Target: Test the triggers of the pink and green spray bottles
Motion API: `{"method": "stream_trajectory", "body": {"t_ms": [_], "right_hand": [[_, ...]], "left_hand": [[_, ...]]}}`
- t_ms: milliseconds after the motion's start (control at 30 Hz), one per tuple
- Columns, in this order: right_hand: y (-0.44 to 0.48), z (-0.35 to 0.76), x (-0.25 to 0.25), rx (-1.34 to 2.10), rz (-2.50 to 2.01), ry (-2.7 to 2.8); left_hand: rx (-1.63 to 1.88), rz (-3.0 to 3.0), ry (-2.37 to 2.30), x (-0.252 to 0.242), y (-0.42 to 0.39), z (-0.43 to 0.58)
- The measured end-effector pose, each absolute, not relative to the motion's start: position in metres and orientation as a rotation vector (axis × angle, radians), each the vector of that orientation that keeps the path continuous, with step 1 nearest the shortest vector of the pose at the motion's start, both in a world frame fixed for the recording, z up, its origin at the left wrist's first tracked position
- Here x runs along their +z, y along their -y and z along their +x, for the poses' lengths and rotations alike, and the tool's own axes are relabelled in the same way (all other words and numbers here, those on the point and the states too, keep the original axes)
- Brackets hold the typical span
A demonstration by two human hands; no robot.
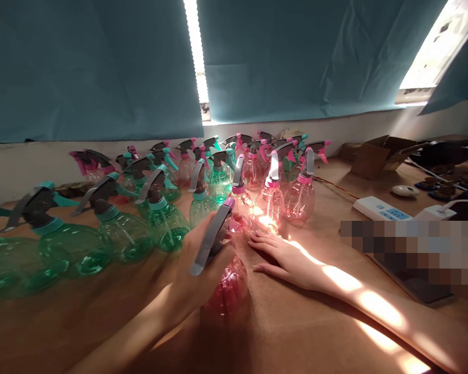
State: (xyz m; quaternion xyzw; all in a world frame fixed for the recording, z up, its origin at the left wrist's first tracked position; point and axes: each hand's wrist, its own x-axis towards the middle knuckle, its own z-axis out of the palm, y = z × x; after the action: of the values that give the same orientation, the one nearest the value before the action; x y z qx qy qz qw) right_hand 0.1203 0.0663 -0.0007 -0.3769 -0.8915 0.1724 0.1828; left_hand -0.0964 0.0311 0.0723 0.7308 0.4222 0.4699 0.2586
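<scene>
1. Currently, our left hand (pixel 203 259) grips a pink spray bottle (pixel 230 288) by its neck, upright on the desk (pixel 296 332).
2. Our right hand (pixel 284 257) lies flat beside it, open, empty.
3. Green spray bottles (pixel 125 236) and pink bottles (pixel 300 200) stand behind, trigger heads fitted.

The left hand (pixel 203 265), its forearm reaching in from the desk's near edge, is curled in a closed grip, while the right hand (pixel 286 257) lies flat, palm down, its forearm stretching from the near right corner.
</scene>
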Motion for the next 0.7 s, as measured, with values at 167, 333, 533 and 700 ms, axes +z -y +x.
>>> {"method": "stream_trajectory", "body": {"t_ms": [167, 333, 533, 700], "right_hand": [[-0.0667, 0.1202, -0.0004, 0.466, -1.066, 2.534], [-0.0673, 0.1204, -0.0008, 0.467, -1.057, 2.535], [-0.0674, 0.1205, -0.0011, 0.479, -1.063, 2.526], [-0.0677, 0.1209, -0.0014, 0.455, -1.066, 2.541]], "left_hand": [[1.292, 1.997, -1.155, 0.0746, -0.0305, -0.0926], [1.273, 1.996, -1.165, 0.0722, -0.0311, -0.0941], [1.258, 1.997, -1.158, 0.0702, -0.0313, -0.0949], [1.265, 2.001, -1.147, 0.0711, -0.0313, -0.0950]]}}
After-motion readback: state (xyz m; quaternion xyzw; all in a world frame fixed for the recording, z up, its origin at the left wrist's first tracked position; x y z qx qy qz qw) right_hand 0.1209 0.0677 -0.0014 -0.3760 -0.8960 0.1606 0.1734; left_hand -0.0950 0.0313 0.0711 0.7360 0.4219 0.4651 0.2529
